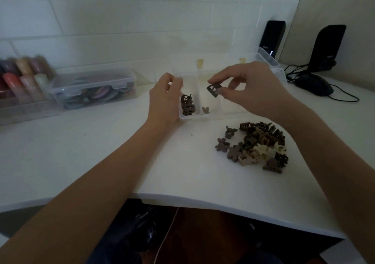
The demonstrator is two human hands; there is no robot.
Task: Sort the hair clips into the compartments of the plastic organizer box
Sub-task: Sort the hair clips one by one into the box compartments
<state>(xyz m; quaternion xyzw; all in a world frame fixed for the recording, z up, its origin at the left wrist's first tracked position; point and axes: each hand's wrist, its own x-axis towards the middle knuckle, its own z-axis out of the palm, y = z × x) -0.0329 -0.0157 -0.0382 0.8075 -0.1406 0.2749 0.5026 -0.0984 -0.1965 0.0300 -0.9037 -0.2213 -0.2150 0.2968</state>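
While the sorting is under way, the white worktop (101, 152) carries every item inspected. Largest on it is the clear plastic organizer box (199, 117), lid open towards the wall, with at least three compartments visible side by side. Its left compartment holds a stack of about three dark brown rectangular clips (187, 105); the middle compartment holds one tan flower clip (205, 110); the third shows nothing that can be made out. Near the box on the person's right lies the unsorted pile of clips (257, 146), some twenty pieces by estimate, in dark brown, grey-brown, tan and cream, with at least three flower shapes at its left edge. An exact count is not possible where pieces overlap.

The left hand (165, 97) rests at the box's left wall with fingers curled; whether it grips the wall cannot be confirmed. The right hand (249, 87) pinches one dark rectangular clip (214, 90) between thumb and fingertips, above the middle compartment and clear of the box.

Judgement on the step in hand: the held clip matches the dark rectangular stack, so it belongs in the left compartment, not the one beneath it. Good practice would be to carry it across the divider, lower it close to the stack and release it only once inside the walls, with the left hand steadying the box.
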